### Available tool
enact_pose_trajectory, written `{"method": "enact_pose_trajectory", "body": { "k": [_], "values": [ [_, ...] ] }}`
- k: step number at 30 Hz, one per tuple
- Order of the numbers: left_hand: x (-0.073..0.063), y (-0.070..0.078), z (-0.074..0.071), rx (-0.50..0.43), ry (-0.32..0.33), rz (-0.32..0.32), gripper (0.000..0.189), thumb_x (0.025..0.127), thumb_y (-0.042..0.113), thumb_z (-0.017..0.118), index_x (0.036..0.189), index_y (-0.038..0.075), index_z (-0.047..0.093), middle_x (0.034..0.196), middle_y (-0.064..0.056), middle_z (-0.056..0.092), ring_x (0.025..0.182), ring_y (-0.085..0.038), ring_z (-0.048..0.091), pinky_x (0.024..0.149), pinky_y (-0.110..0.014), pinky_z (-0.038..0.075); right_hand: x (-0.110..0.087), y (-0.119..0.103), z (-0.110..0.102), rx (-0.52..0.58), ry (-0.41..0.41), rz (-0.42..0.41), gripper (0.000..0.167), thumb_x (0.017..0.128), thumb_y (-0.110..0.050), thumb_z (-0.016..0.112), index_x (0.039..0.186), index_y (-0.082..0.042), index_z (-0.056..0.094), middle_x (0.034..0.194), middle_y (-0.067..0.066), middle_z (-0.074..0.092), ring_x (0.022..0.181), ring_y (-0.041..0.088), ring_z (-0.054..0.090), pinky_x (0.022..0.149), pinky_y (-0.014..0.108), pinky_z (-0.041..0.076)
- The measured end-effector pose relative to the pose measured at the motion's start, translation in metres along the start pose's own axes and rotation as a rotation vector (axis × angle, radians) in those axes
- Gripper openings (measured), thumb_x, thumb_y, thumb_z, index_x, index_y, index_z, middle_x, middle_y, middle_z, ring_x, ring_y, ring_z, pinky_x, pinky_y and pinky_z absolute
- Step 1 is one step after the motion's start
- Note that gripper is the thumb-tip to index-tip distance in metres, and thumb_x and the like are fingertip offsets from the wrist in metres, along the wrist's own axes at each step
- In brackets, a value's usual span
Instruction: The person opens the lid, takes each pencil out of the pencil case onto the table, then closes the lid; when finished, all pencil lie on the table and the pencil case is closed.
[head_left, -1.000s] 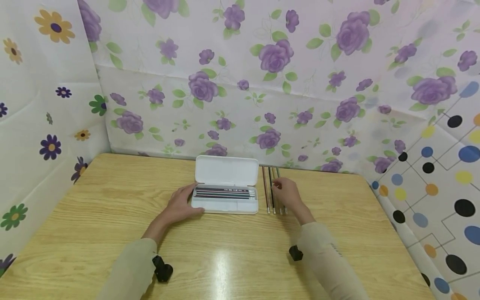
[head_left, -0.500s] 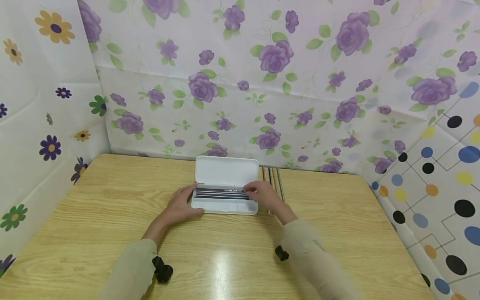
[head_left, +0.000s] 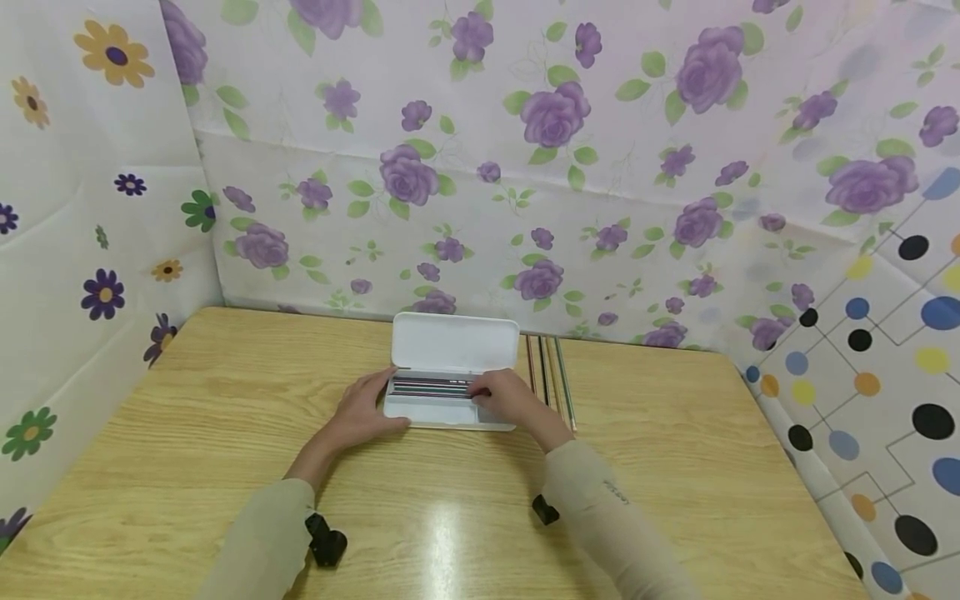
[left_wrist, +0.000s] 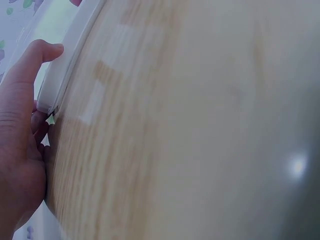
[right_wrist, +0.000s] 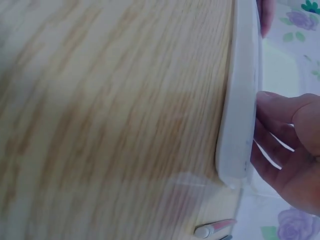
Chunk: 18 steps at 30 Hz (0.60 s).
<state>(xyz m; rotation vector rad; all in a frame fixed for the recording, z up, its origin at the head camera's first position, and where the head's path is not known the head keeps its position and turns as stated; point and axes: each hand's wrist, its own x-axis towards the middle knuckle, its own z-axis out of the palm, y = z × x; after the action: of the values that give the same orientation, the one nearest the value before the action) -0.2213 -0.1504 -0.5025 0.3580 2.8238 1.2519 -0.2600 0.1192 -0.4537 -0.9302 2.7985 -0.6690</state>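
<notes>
A white pencil case (head_left: 453, 343) stands with its lid up near the table's back edge. Several dark pencils (head_left: 427, 386) lie lengthwise in its rear compartment. My left hand (head_left: 366, 408) grips the case's left end, thumb along the front rim, fingers round the side. The left wrist view shows that thumb (left_wrist: 37, 52) against the front wall. Inside the case, my right hand (head_left: 504, 396) reaches down with curled fingers at the right part of the pencils. In the right wrist view its fingertips vanish behind the case wall (right_wrist: 237, 100); I cannot tell whether they pinch a pencil.
Several loose pencils (head_left: 564, 379) lie side by side on the wooden table (head_left: 442, 483), just right of the case, partly behind my right hand. A flowered cloth (head_left: 480, 208) hangs directly behind the table. A black wrist camera (head_left: 327, 546) sits at the left cuff.
My right hand has moved left from the loose pencils into the case, and a little further left along the pencils there. My left hand and the case have stayed in place.
</notes>
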Motion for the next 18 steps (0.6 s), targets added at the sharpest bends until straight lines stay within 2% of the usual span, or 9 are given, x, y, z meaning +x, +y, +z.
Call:
{"method": "enact_pose_trajectory", "body": {
  "k": [7, 18],
  "values": [
    [0.0003, -0.0004, -0.0005, 0.000, -0.002, -0.001, 0.094, 0.073, 0.036, 0.079, 0.150, 0.006, 0.035, 0.148, -0.021, 0.037, 0.135, -0.044, 0.027, 0.106, -0.063, 0.021, 0.0026, -0.0066, -0.0021, -0.014, -0.031, 0.044, 0.015, 0.089, 0.000, 0.066, 0.101, -0.003, 0.076, 0.096, 0.007, 0.071, 0.094, 0.021, 0.065, 0.085, 0.035, 0.051],
    [-0.0011, 0.0021, -0.0022, -0.013, -0.011, -0.006, 0.094, 0.072, 0.036, 0.078, 0.150, 0.007, 0.034, 0.148, -0.022, 0.037, 0.135, -0.044, 0.027, 0.105, -0.065, 0.021, 0.0064, -0.0068, -0.0043, 0.022, -0.122, 0.063, 0.018, 0.092, 0.002, 0.061, 0.105, -0.001, 0.073, 0.100, 0.009, 0.070, 0.101, 0.025, 0.062, 0.092, 0.037, 0.049]
  ]
}}
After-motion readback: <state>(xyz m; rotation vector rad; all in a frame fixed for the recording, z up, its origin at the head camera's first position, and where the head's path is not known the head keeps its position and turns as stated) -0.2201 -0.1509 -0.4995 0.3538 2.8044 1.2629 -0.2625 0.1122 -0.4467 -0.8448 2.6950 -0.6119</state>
